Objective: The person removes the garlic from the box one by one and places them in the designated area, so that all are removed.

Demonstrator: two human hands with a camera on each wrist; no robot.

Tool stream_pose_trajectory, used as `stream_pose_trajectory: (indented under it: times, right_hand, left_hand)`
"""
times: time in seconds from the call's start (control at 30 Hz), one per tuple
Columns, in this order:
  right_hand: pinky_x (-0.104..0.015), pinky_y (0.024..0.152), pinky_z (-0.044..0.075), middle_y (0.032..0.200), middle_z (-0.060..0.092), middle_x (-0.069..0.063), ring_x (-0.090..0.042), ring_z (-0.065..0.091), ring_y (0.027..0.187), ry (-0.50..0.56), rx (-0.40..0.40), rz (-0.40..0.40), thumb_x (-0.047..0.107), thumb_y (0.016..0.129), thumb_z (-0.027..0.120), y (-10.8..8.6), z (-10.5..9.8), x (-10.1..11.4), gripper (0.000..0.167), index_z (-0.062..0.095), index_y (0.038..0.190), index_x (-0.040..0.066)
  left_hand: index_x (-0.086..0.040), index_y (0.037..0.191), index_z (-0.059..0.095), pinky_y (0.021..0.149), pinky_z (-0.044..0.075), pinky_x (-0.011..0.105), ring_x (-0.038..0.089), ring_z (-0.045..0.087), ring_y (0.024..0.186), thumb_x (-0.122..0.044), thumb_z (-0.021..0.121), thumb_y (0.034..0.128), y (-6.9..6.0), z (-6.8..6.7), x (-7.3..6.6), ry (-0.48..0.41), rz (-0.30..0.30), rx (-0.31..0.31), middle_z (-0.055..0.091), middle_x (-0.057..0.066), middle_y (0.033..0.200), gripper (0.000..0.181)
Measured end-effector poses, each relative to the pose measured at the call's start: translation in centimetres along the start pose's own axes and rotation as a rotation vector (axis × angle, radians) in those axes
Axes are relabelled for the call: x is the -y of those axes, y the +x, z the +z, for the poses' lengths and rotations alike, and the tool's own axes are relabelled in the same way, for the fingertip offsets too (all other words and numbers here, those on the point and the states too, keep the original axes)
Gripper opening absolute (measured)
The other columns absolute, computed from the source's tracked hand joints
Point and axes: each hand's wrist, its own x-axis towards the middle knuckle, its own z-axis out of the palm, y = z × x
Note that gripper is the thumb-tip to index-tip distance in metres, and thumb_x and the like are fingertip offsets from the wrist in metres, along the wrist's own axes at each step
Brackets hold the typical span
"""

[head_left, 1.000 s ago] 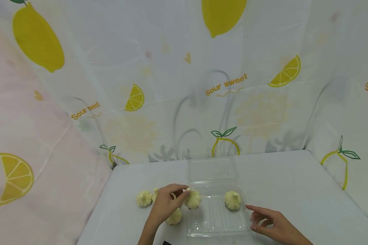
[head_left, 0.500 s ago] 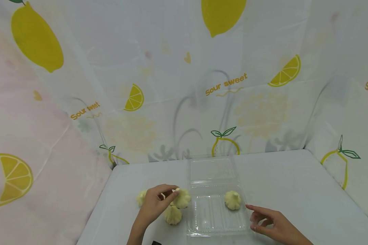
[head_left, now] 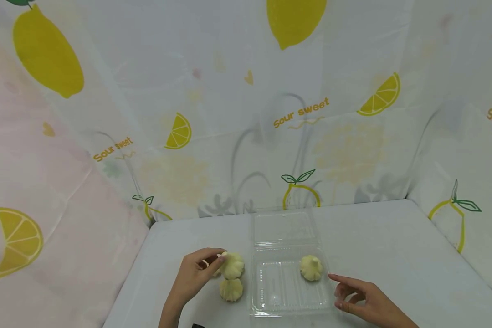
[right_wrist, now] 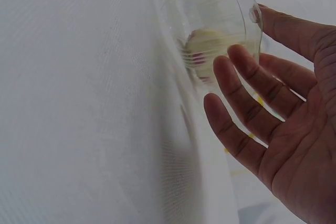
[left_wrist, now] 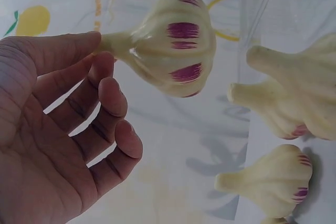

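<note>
My left hand (head_left: 192, 273) pinches a pale garlic bulb (head_left: 233, 265) by its stem, left of a clear plastic clamshell box (head_left: 287, 312). Purple streaks mark the held garlic bulb (left_wrist: 176, 45) in the left wrist view. Just in front lies another garlic bulb (head_left: 231, 290); a further one (head_left: 216, 272) is partly behind my fingers. Inside the box, toward the right, sits one garlic bulb (head_left: 311, 268). My right hand (head_left: 365, 298) has one fingertip at the box's right rim, its other fingers loosely bent. In the right wrist view, a fingertip meets the box corner (right_wrist: 255, 14).
The box's lid (head_left: 284, 227) lies folded back toward the rear of the white table (head_left: 377, 241). A lemon-print curtain (head_left: 213, 91) closes off the back and both sides. Part of a dark object (head_left: 197, 325) shows at the bottom edge, by my left forearm.
My left hand has carried the pinched garlic bulb leftward, from beside the box's left edge to above the loose bulbs. My right hand and the box have stayed in place.
</note>
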Motion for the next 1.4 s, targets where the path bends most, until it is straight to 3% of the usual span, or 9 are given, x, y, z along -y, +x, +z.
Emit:
stream_pose_trajectory:
  times: [0.37, 0.6, 0.93, 1.4]
  right_hand:
    - [-0.029, 0.07, 0.056, 0.099, 0.065, -0.003, -0.01, 0.064, 0.088, -0.02, -0.01, 0.062, 0.008, 0.096, 0.064, -0.2, -0.1, 0.0, 0.051, 0.046, 0.142, -0.005]
    - [-0.031, 0.069, 0.056, 0.098, 0.065, -0.006, -0.012, 0.066, 0.087, -0.016, -0.019, 0.009, 0.006, 0.095, 0.065, 0.0, 0.0, 0.1, 0.052, 0.047, 0.142, -0.003]
    - [-0.03, 0.068, 0.056, 0.097, 0.065, -0.001, -0.01, 0.065, 0.087, -0.027, -0.026, 0.034, 0.008, 0.095, 0.067, 0.0, 0.1, -0.1, 0.051, 0.048, 0.141, -0.005]
    - [-0.029, 0.069, 0.056, 0.097, 0.065, -0.003, -0.01, 0.065, 0.087, -0.034, -0.022, 0.04, 0.008, 0.095, 0.066, -0.1, 0.1, -0.3, 0.052, 0.047, 0.141, -0.006]
  left_hand:
    - [-0.014, 0.104, 0.076, 0.057, 0.05, 0.026, 0.009, 0.061, 0.071, -0.02, 0.074, 0.0899, -0.7, -1.5, 0.6, 0.028, -0.068, 0.012, 0.069, -0.011, 0.086, 0.016]
    - [-0.02, 0.104, 0.076, 0.059, 0.051, 0.027, 0.008, 0.062, 0.073, -0.023, 0.073, 0.0905, -1.0, -2.3, 0.8, 0.043, -0.074, 0.023, 0.069, -0.01, 0.088, 0.014]
    - [-0.021, 0.103, 0.076, 0.06, 0.05, 0.026, 0.007, 0.063, 0.076, -0.023, 0.074, 0.0898, -1.8, -3.4, 1.5, 0.064, -0.117, 0.056, 0.07, -0.011, 0.095, 0.013]
    - [-0.015, 0.106, 0.075, 0.058, 0.051, 0.028, 0.007, 0.062, 0.072, -0.024, 0.071, 0.0928, -2.6, -3.9, 3.1, 0.082, -0.178, 0.204, 0.069, -0.009, 0.087, 0.016]
